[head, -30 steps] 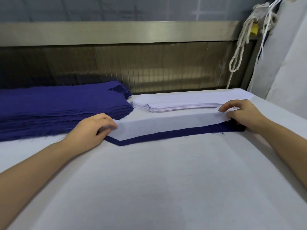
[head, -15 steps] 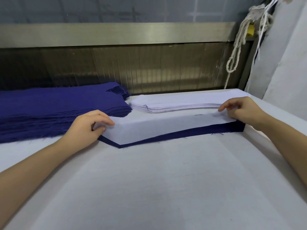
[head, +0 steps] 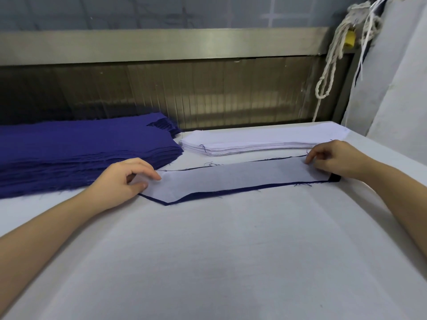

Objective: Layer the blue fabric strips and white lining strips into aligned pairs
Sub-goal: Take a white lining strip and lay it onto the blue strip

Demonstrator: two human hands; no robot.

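While squaring: one white strip (head: 233, 179) laid flat over one blue strip (head: 231, 192) at 12 o'clock on the tabletop (head: 208, 262).
Pair: blue shows as a thin border along the near edge, a finer line along the far edge, a small dark corner at the right end; close to aligned, not exact, likely so the lining sits just inside the fabric.
Left hand (head: 120, 181): at 10 o'clock, fingers (head: 152, 174) narrow, pinching the pointed left end of the white strip between thumb and forefinger, probably to nudge it.
Right hand (head: 335, 158): at 2 o'clock, fingers curled, tips pressing down the right end; whether pinching or only pinning, cannot tell.
Reason for hold: one hand at each end keeps the long strip taut and flat, lets either end slide.
Blue stack (head: 80, 153): at 10 o'clock, just behind the left hand.
White stack (head: 258, 142): at 1 o'clock, just beyond the pair, within easy reach.
Progress: many strips remain in both stacks.
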